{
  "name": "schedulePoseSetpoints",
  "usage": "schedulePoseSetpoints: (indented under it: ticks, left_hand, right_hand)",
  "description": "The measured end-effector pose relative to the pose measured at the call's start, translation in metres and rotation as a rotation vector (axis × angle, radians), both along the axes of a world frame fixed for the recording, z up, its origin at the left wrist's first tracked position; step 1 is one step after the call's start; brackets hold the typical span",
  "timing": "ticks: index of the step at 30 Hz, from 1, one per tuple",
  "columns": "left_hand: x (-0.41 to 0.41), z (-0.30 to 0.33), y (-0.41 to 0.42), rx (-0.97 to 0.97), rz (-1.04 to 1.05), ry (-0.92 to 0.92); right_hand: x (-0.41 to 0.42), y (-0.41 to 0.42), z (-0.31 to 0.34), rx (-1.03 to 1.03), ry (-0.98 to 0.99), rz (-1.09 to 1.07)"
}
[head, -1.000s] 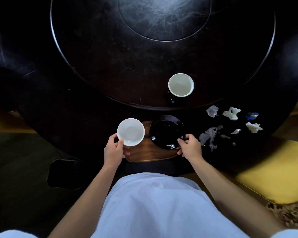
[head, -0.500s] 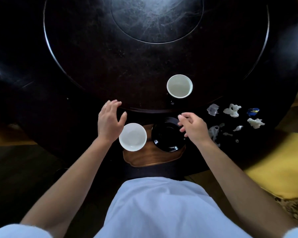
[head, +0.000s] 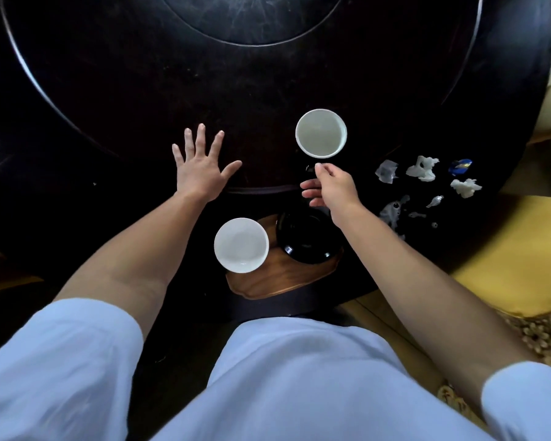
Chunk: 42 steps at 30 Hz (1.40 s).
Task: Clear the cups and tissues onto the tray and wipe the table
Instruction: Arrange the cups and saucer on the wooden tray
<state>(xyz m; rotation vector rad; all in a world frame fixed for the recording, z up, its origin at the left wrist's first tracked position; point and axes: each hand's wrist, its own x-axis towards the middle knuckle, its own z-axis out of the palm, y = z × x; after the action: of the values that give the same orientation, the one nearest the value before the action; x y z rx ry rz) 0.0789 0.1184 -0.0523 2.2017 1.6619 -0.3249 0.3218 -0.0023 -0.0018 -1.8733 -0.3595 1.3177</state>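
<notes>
A brown wooden tray lies at the near edge of the dark round table. On it stand a white cup at the left and a black saucer at the right. A second white cup, dark outside, stands farther back on the raised inner disc. My right hand is just below that cup with fingers loosely curled and nothing in them, fingertips by its dark handle. My left hand rests flat with fingers spread on the table left of it. Crumpled white tissues lie at the right.
Among the tissues are a blue wrapper, clear plastic scraps and a wet patch. A yellow cushion sits at the right beyond the table's edge. My light blue shirt fills the bottom of the view.
Both hands let go of the white cup and the black saucer on the tray and moved forward. The left hand spread flat on the table; the right reached up to the far cup.
</notes>
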Motion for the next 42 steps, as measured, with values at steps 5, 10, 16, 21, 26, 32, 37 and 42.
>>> schedulePoseSetpoints:
  ticks: [5, 10, 16, 21, 26, 32, 37, 42]
  left_hand:
    - [-0.001, -0.004, 0.001, -0.004, 0.004, -0.006]
    - [-0.001, -0.004, 0.002, -0.018, 0.004, -0.009]
    - [0.000, -0.004, 0.004, -0.030, 0.008, -0.009]
    - [0.000, -0.005, 0.003, -0.027, 0.010, -0.025]
    - [-0.001, -0.007, 0.002, -0.008, 0.020, -0.050]
    - [-0.001, -0.008, 0.002, -0.001, 0.030, -0.063]
    - [0.000, -0.008, 0.002, -0.004, 0.032, -0.059]
    - [0.001, -0.006, 0.001, -0.008, 0.038, -0.070]
  right_hand:
    - [0.007, -0.001, 0.006, 0.024, 0.121, -0.067]
    - [0.018, -0.008, 0.016, 0.091, 0.117, -0.078]
    - [0.018, -0.045, 0.032, 0.130, 0.150, -0.028]
    - [0.013, -0.087, 0.041, 0.124, 0.204, 0.020]
    - [0.004, -0.122, 0.034, 0.063, 0.162, 0.086]
    - [-0.005, -0.147, 0.017, -0.008, 0.123, 0.108]
    - [-0.007, -0.151, 0.009, -0.012, 0.144, 0.126]
    - [-0.006, -0.148, 0.001, -0.002, 0.150, 0.159]
